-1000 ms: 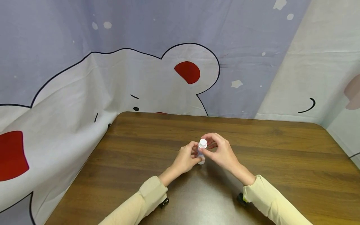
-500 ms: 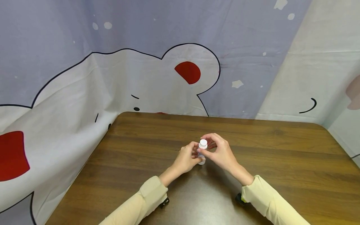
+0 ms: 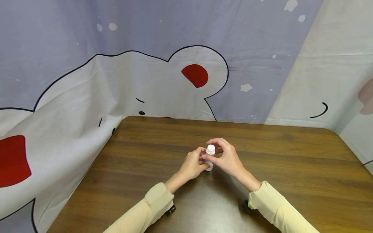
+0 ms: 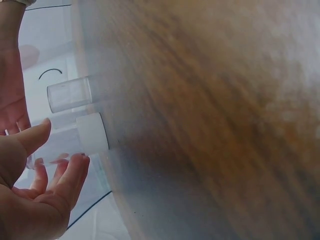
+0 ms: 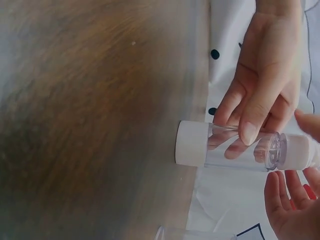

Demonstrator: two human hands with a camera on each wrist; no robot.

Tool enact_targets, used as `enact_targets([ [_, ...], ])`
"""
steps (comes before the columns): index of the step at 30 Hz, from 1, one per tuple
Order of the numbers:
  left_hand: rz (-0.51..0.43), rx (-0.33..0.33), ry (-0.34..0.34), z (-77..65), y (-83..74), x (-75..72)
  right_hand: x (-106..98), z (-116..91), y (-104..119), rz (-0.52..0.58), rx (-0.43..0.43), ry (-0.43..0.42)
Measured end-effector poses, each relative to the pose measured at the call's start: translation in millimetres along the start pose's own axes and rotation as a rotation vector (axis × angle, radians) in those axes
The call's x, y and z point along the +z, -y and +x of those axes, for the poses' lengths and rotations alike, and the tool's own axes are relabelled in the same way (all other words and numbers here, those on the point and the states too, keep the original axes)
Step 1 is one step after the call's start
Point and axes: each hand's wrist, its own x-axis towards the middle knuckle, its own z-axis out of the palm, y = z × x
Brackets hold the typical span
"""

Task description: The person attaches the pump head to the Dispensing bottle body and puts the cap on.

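Note:
A small clear bottle (image 5: 235,150) stands upright on the table, with a white base (image 5: 192,143) and a white top (image 3: 211,149). My left hand (image 3: 193,164) holds its clear body between thumb and fingers. Around the bottle's upper part, just below the top's narrow end, my right hand (image 3: 228,158) has its thumb on the near side and its fingers behind. The right wrist view shows that thumb and those fingers on opposite sides of the white collar (image 5: 294,151). In the left wrist view, the left hand (image 4: 45,190) partly hides the bottle's body.
A clear plastic cylinder (image 4: 70,94), like a cap, stands on the table close to the bottle; the head view does not show it distinctly. The brown wooden table (image 3: 140,145) meets a printed cloth (image 3: 157,77) at its back and left edges.
My right thumb has slid left across the near side of the bottle, and the right forearm has shifted slightly left. The left hand keeps its hold, nearly still.

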Motion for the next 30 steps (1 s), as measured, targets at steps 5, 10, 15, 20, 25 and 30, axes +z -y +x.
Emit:
enact_targets([
  [5,-0.002,-0.005,0.001,-0.3,-0.5,-0.2,-3.8,-0.1,-1.9,0.130,0.053,0.049],
  [10,0.002,-0.014,0.002,-0.1,-0.6,0.0,-11.4,0.4,-1.4,0.275,0.057,0.105],
  [15,0.005,-0.025,0.007,0.2,-0.6,0.1,-18.5,0.7,-4.5,0.331,0.012,0.168],
  [20,0.002,-0.022,0.010,-0.5,-0.8,0.2,-22.3,0.6,-6.1,0.328,0.008,0.206],
  [25,-0.002,-0.016,0.005,-0.3,-0.3,-0.2,-18.8,0.3,-8.4,0.310,-0.009,0.222],
  [30,-0.016,0.002,0.004,0.6,0.9,0.1,-17.5,-0.4,-7.5,0.313,-0.006,0.223],
])
